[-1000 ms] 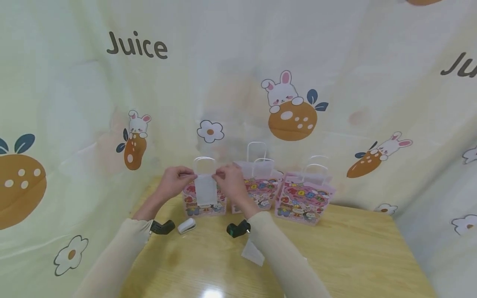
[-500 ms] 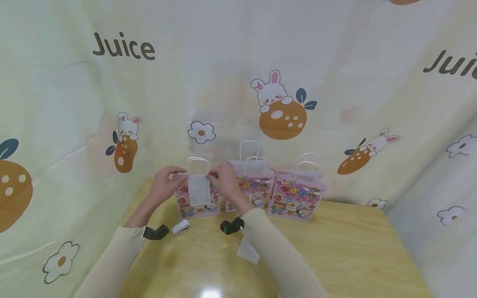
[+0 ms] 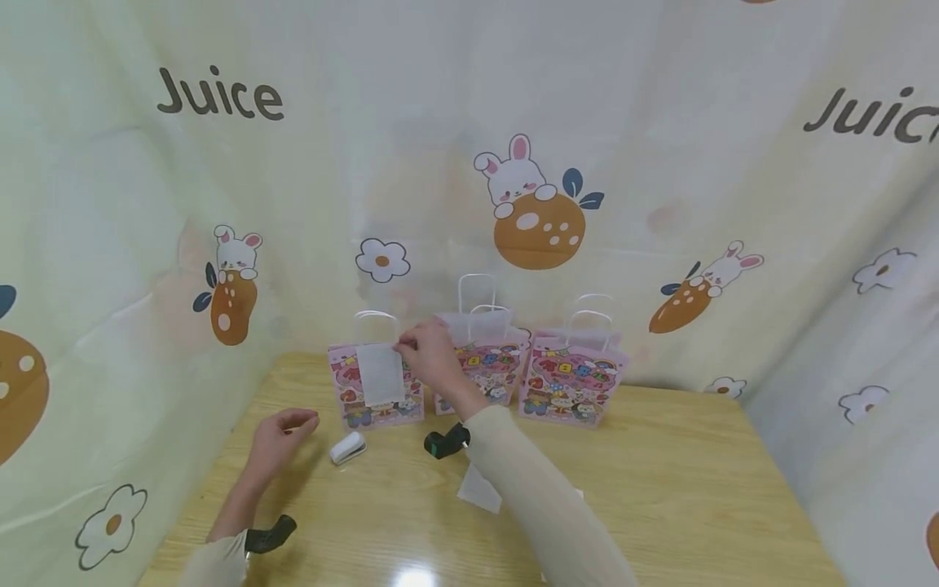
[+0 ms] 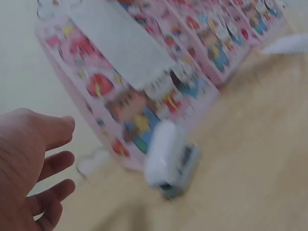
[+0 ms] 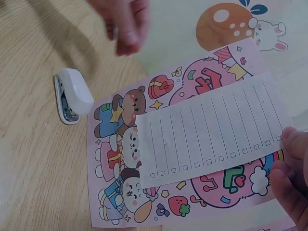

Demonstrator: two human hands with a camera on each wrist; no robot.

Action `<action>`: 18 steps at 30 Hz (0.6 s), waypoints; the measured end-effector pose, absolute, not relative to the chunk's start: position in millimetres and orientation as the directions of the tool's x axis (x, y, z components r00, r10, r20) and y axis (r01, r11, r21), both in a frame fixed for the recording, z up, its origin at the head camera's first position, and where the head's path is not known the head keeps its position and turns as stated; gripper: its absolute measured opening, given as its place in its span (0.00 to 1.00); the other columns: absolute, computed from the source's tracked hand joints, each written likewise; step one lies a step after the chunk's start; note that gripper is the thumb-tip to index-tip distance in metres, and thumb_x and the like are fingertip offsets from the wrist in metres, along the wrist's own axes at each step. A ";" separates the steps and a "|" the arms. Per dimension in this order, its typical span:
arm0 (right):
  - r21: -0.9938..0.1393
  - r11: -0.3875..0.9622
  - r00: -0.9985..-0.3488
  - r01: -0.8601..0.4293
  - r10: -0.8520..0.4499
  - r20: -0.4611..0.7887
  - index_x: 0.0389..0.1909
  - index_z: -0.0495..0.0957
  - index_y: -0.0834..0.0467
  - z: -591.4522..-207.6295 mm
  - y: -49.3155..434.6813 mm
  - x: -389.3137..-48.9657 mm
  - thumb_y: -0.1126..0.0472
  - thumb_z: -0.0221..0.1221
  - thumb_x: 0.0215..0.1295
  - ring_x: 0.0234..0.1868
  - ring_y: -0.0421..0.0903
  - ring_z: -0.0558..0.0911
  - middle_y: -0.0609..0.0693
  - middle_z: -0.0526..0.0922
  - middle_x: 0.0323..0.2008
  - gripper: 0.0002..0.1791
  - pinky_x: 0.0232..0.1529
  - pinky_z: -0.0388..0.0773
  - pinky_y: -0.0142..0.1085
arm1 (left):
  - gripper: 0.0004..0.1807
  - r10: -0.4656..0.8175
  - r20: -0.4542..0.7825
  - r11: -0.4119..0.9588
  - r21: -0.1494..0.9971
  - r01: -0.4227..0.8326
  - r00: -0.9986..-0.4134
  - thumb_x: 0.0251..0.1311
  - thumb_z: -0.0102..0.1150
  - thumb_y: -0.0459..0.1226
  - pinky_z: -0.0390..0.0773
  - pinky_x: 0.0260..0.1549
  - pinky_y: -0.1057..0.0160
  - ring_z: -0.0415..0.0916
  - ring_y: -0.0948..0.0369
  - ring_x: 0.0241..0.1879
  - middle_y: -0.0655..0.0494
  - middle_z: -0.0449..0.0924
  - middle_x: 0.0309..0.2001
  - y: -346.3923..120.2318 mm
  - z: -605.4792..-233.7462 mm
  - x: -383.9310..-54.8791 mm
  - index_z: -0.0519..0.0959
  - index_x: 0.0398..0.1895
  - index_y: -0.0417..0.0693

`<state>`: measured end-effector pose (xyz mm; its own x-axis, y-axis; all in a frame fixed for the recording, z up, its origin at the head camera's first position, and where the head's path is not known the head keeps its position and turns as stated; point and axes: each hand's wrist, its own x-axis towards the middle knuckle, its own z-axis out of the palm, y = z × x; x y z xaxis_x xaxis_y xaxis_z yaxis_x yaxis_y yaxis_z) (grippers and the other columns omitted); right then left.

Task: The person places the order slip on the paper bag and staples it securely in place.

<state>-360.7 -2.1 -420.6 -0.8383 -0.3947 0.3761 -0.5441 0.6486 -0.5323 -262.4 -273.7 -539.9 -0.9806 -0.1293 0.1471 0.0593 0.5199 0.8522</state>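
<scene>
A white slip of lined checklist paper [image 5: 211, 134] lies against the front of the leftmost pink cartoon gift bag [image 3: 349, 393], near the bag's top edge. My right hand [image 3: 434, 352] pinches the slip's upper right corner at the bag's rim with thumb and forefinger. Left of the bag, lower down, my left hand [image 3: 275, 444] hovers with fingers loosely bent and holds nothing. To its right on the table sits a small white stapler [image 4: 166, 154], in front of the bag. In the right wrist view the left hand is blurred.
Two more pink gift bags, one in the middle [image 3: 491, 371] and one at the right [image 3: 575, 383], stand along the back of the wooden table [image 3: 660, 473]. Another white paper slip [image 3: 480, 489] lies beside the right forearm. A printed curtain [image 3: 411, 147] hangs behind.
My left hand has let go of the slip's upper left corner and dropped down toward the stapler. The right hand keeps its pinch. The head view has shifted slightly to the right.
</scene>
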 end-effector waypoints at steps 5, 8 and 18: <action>-0.486 0.663 -0.818 -0.570 -0.405 0.408 0.34 0.87 0.56 -421.0 1.0 -360.7 0.58 0.64 0.64 0.36 0.42 0.73 0.43 0.81 0.29 0.07 0.55 0.62 0.38 | 0.17 -0.095 0.087 0.473 0.881 0.032 -0.992 0.64 0.62 0.42 0.76 0.45 0.58 0.79 0.54 0.44 0.45 0.84 0.44 -264.4 -565.9 -258.3 0.82 0.47 0.35; -0.476 0.672 -0.819 -0.567 -0.402 0.409 0.34 0.87 0.56 -421.4 1.7 -361.4 0.57 0.65 0.64 0.36 0.42 0.74 0.44 0.82 0.29 0.07 0.56 0.62 0.37 | 0.18 -0.075 0.024 0.419 0.908 -0.010 -0.997 0.62 0.65 0.42 0.76 0.44 0.61 0.79 0.55 0.43 0.46 0.83 0.43 -257.4 -578.4 -259.4 0.81 0.49 0.37; -0.508 0.685 -0.851 -0.523 -0.377 0.367 0.39 0.87 0.56 -419.8 -0.6 -358.0 0.56 0.63 0.65 0.40 0.40 0.72 0.43 0.81 0.33 0.09 0.51 0.65 0.35 | 0.22 -0.071 0.019 0.511 0.859 -0.020 -0.997 0.53 0.72 0.46 0.76 0.43 0.59 0.78 0.55 0.42 0.49 0.82 0.44 -243.8 -589.0 -261.5 0.82 0.46 0.41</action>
<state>-358.0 -0.6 -419.8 -0.8506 -0.3770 0.3666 -0.5225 0.6845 -0.5083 -261.5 -243.8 -589.0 -0.9973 -0.0705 0.0185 -0.0202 0.5111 0.8593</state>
